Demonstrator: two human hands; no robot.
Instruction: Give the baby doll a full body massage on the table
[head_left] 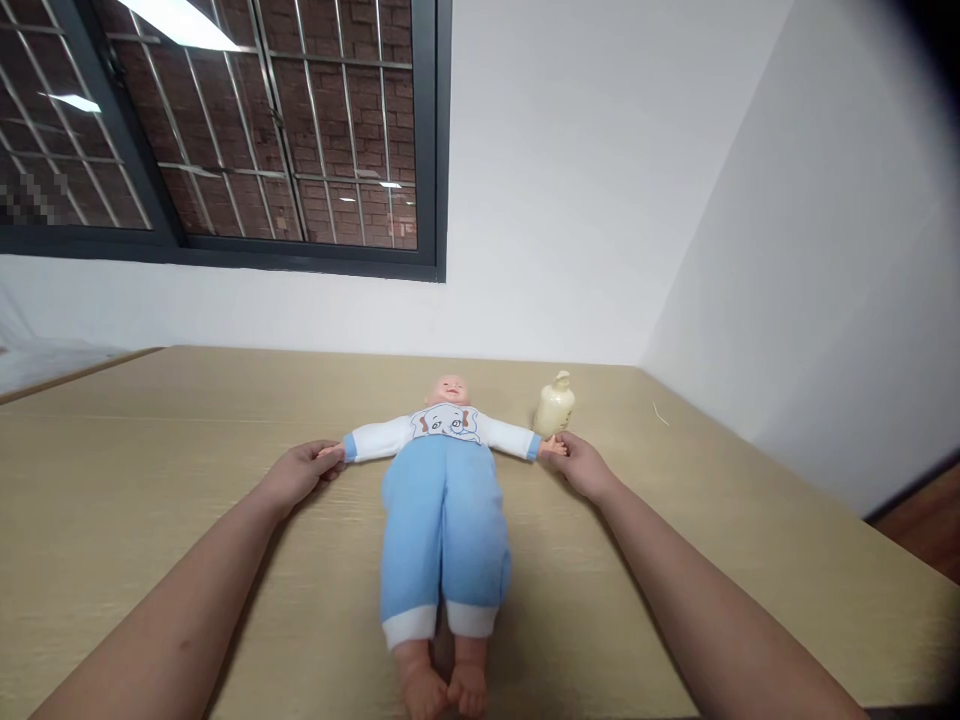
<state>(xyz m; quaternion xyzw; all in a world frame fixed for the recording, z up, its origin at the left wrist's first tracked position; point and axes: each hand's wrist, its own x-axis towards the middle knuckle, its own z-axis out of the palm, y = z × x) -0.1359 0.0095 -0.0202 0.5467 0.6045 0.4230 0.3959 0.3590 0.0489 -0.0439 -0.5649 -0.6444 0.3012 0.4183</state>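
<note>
A baby doll [444, 510] lies on its back on the wooden table, its head at the far side and its bare feet towards me. It wears a white top with an animal face on the chest and light blue trousers with white cuffs. Both its arms are stretched out sideways. My left hand [304, 472] is closed around the doll's hand on the left, just past the blue cuff. On the other side, my right hand [581, 465] grips the doll's other hand between thumb and fingers. A cream pump bottle [555, 405] stands right behind my right hand.
The light wooden table [300, 590] reaches back to a white wall [555, 200]. A barred window [300, 120] is at the upper left. A thin pale strand [660, 413] lies at the right. Whitish sheeting [52, 362] shows beyond the left edge.
</note>
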